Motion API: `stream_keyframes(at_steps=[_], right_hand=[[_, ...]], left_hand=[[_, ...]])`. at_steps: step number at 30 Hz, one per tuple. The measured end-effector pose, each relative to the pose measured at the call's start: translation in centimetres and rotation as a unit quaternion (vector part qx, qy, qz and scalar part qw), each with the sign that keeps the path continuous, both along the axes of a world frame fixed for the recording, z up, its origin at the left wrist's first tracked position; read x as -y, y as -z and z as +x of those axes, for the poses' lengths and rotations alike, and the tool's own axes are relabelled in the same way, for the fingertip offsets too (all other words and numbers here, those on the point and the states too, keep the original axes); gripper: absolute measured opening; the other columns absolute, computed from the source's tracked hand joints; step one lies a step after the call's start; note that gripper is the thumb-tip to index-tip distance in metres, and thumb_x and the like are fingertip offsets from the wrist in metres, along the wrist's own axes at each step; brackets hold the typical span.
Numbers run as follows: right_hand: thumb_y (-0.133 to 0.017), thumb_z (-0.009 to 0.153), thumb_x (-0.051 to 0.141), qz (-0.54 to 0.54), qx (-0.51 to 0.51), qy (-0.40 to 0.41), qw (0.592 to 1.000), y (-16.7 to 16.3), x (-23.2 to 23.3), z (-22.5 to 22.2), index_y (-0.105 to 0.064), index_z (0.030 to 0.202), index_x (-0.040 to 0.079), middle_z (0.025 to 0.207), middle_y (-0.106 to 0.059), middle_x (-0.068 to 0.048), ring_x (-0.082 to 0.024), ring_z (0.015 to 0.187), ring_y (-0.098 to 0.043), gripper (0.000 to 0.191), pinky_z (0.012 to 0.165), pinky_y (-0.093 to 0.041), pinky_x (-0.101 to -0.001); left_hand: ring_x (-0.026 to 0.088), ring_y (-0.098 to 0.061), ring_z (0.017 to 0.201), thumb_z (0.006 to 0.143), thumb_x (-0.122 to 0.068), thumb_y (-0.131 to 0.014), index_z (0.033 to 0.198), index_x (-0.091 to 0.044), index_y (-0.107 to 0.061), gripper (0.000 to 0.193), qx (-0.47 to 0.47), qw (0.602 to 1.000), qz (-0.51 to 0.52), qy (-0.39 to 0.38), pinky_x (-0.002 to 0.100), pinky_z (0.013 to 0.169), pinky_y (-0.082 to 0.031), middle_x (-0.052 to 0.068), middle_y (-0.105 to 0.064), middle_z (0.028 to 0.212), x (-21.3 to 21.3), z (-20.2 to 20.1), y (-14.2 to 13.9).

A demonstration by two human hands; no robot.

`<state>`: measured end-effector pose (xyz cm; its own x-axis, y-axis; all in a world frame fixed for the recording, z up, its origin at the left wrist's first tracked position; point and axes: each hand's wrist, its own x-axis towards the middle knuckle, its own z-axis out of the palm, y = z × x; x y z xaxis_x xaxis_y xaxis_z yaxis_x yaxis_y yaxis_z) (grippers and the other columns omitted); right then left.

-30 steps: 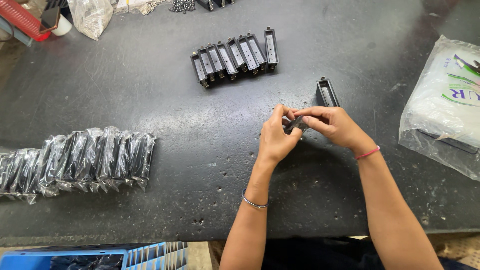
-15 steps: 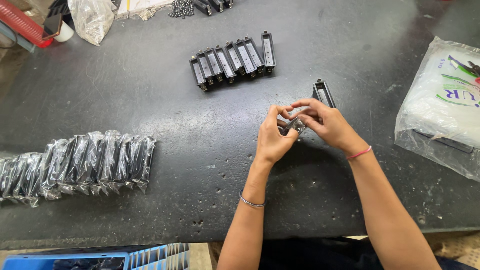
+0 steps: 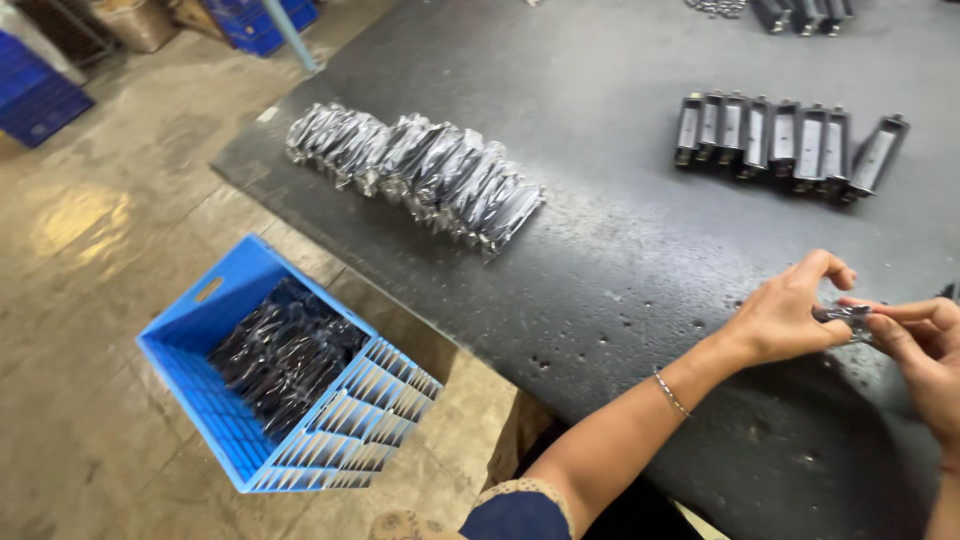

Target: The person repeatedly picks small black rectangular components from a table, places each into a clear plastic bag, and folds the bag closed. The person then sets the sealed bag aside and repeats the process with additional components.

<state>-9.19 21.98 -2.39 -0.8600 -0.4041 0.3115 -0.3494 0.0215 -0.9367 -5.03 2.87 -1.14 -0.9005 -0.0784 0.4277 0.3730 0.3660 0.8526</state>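
- Your left hand point(image 3: 785, 318) and right hand point(image 3: 925, 345) meet at the lower right of the frame, just above the desk point(image 3: 620, 260). Both are pinched on one small metal piece point(image 3: 845, 316), thumb and forefinger of each closed around an end.
- The two-ended hold probably steadies the piece for fine finger work; the rest of it is hidden by the fingertips.
- The piece's long axis runs roughly left to right across the frame, tilting down slightly toward the right hand. You cannot tell which end is the front.
- A row of open black housings point(image 3: 790, 135) stands side by side at the upper right, long axes pointing away from you, well apart from the hands. The order suggests a staged batch.
- Wrapped dark parts in clear bags point(image 3: 420, 175) lie in an overlapping line at upper centre, near the desk edge.
- A blue crate point(image 3: 210, 400) sits on the floor at lower left, below that edge, holding more bagged dark parts; likely placed within easy drop reach.
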Motion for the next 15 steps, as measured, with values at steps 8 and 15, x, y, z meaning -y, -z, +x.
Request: stream_keyframes(at_steps=[8,15], right_hand=[[-0.064,0.107,0.009,0.078,-0.056,0.069,0.993,-2.3,2.1,2.5,-0.054,0.135,-0.004,0.131,-0.065,-0.023,-0.026,0.114,-0.067,0.032,0.099,-0.055,-0.0368],[-0.053,0.115,0.018,0.079,-0.111,0.173,0.975,-1.3,-2.6,-1.4,-0.054,0.133,-0.003,0.127,-0.063,-0.019,-0.023,0.108,-0.066,0.027,0.093,-0.054,-0.0348]], left_hand=[[0.021,-0.074,0.087,0.087,-0.013,-0.071,0.117,-0.010,-0.059,0.033,-0.032,0.990,-0.098,-0.092,0.034,0.078,-0.061,0.008,-0.073,0.103,5.5,1.7,-3.1],[0.039,-0.069,0.090,0.083,-0.008,-0.066,0.093,-0.011,-0.070,0.011,-0.126,0.876,-0.313,-0.345,0.048,0.079,-0.053,0.015,-0.073,0.093,27.0,3.1,-8.6]])
